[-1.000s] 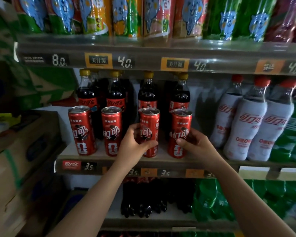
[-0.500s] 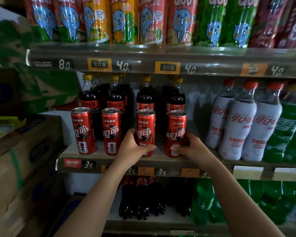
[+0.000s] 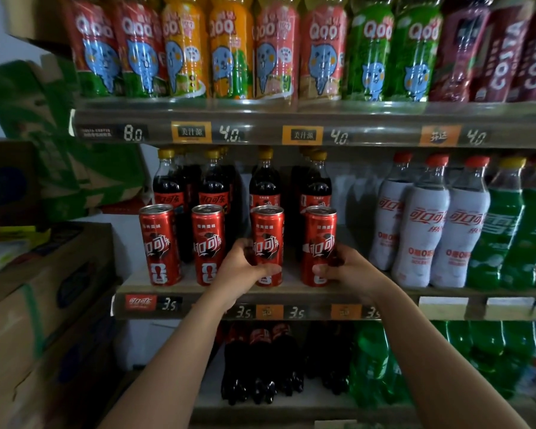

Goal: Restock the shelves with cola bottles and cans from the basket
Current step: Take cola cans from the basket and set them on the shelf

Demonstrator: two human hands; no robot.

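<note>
Several tall red cola cans stand in a row at the front of the middle shelf [image 3: 291,292]. My left hand [image 3: 240,272] grips the third can [image 3: 267,233] low down, thumb across its front. The fourth can [image 3: 320,239] is held near its base by my right hand [image 3: 347,270]. Both cans stand upright on the shelf. Two more cans [image 3: 161,243] stand untouched to the left. Behind the cans are yellow-capped cola bottles [image 3: 265,184]. The basket is out of view.
White-labelled cola bottles [image 3: 421,224] and green soda bottles [image 3: 508,230] stand to the right on the same shelf. Juice bottles [image 3: 229,51] fill the shelf above. Dark cola bottles [image 3: 260,363] sit on the shelf below. Cardboard boxes [image 3: 37,289] are stacked at the left.
The fourth can, tilted a second ago, now stands upright, and both cans sit straighter in the row. My hands keep their hold low on the cans. The camera has tilted up slightly.
</note>
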